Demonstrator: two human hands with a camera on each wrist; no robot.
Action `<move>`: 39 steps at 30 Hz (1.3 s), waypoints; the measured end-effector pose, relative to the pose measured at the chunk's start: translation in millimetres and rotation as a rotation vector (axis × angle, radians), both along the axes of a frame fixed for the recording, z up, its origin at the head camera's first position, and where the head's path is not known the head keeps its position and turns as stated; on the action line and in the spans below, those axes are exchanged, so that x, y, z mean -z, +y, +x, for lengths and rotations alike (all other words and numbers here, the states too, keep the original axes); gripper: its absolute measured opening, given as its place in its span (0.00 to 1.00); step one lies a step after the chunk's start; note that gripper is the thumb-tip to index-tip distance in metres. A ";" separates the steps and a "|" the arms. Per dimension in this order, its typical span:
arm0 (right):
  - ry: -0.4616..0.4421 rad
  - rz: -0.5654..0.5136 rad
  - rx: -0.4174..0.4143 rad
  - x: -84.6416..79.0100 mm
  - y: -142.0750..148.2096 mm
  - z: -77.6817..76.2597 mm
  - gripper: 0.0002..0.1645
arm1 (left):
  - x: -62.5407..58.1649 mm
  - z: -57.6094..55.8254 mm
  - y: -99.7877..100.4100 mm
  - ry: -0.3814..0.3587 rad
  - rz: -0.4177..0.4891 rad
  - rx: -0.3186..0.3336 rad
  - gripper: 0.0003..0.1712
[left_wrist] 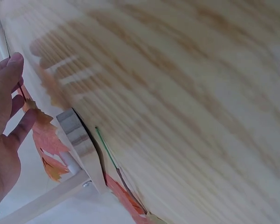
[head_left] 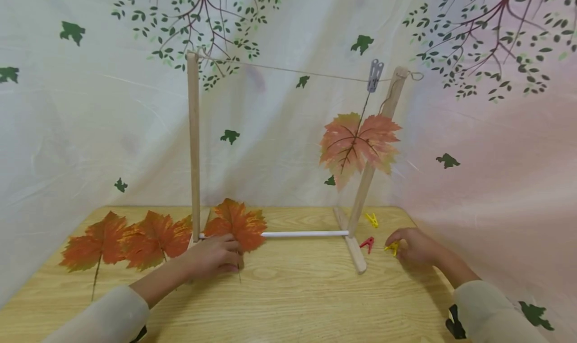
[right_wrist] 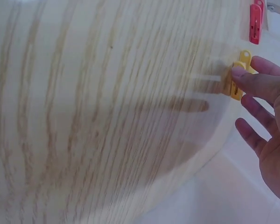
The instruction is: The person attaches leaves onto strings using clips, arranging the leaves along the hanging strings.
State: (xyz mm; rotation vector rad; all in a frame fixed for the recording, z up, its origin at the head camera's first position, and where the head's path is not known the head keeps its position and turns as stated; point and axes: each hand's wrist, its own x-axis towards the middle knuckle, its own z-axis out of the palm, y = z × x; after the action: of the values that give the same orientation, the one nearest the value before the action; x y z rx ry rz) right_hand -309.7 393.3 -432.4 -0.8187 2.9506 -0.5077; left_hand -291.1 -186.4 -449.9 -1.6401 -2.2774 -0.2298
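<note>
Two orange leaves (head_left: pixel 96 243) (head_left: pixel 155 240) lie side by side at the left of the counter (head_left: pixel 288 303), a third leaf (head_left: pixel 236 220) is at the left hand (head_left: pixel 216 258), and a fourth leaf (head_left: pixel 358 140) hangs at the right, four in all; clothespins also number four: one grey clothespin (head_left: pixel 374 76) on the string (head_left: pixel 288 69), one red clothespin (head_left: pixel 368 244) and one yellow clothespin (head_left: pixel 372 220) on the counter, and a second yellow clothespin (right_wrist: pixel 236 81) at the right hand (head_left: pixel 416 248); two wooden posts (head_left: pixel 194 142) (head_left: pixel 362 195) carry the single string between their tops, and one white rod (head_left: pixel 306 234) runs between them low down; the third leaf is orange-red with yellowish-green touches, its edge toothed and lobed, its thin dark stem pointing toward the person; it lies just right of the left post, hiding part of the rod; the left hand pinches its stem between thumb and fingers; the right hand, its thumb and forefinger closed on the second yellow clothespin, is at the counter's right side, beside the red one; the fourth leaf, paler and pinkish, hangs stem up from the grey clothespin, overlapping the right post; two printed trees (head_left: pixel 203 12) (head_left: pixel 505 22) show on the pale cloth (head_left: pixel 279 167) behind.
</note>
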 end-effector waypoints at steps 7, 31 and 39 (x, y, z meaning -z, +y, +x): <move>-0.031 0.009 -0.004 0.9 -2.5 2.5 0.15 | -4.3 0.3 6.5 0.005 -0.018 0.003 0.03; -0.094 -0.102 -0.011 2.9 -10.1 11.4 0.15 | -5.2 -0.6 11.9 -0.104 -0.058 -0.029 0.05; -0.095 -0.136 -0.017 -3.8 -11.0 16.4 0.13 | -3.6 -4.0 14.9 -0.073 0.009 0.022 0.04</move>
State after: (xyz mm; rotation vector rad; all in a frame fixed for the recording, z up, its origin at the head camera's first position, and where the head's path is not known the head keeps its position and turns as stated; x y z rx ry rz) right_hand -293.3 382.3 -428.6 -0.8064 2.8458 -0.7319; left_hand -295.0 -171.5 -446.3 -1.6794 -2.3088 -0.3097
